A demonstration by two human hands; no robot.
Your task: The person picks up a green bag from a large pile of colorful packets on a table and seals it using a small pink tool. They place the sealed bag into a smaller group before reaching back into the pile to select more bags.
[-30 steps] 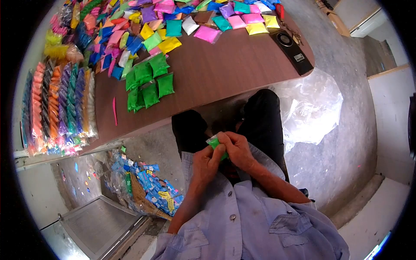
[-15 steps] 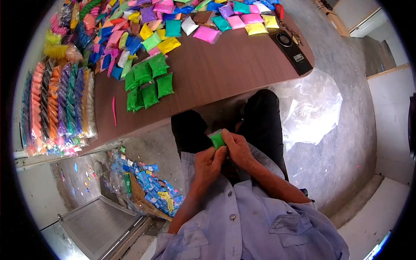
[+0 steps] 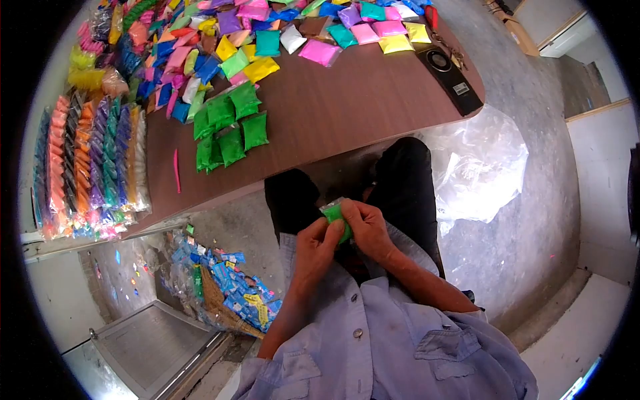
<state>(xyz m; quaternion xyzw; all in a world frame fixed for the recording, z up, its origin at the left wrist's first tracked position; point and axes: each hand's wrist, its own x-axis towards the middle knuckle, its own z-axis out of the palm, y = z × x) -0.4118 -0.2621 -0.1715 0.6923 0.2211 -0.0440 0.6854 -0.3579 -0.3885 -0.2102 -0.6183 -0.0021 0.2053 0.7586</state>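
Over my lap, a small green packet (image 3: 335,215) in clear plastic is held between both hands. My left hand (image 3: 315,248) is closed, its thumb and fingers pinching the packet's near left side. From the right, my right hand (image 3: 367,230) grips the packet's right edge with thumb and fingers. Part of the packet is hidden by the fingers. On the table beyond lies a group of similar green packets (image 3: 231,147), several side by side and overlapping.
A brown table (image 3: 320,107) bears a heap of colourful packets (image 3: 260,68), twisted bagged strips (image 3: 85,157), a pink stick (image 3: 177,171) and a black boxy device (image 3: 450,80). Clear plastic sheeting (image 3: 480,167) lies on the floor at right, blue wrappers (image 3: 233,283) at lower left.
My left thumb and fingers have shifted slightly on the packet, and more of its green lower part shows. Both hands stay over my lap; the table items have not moved.
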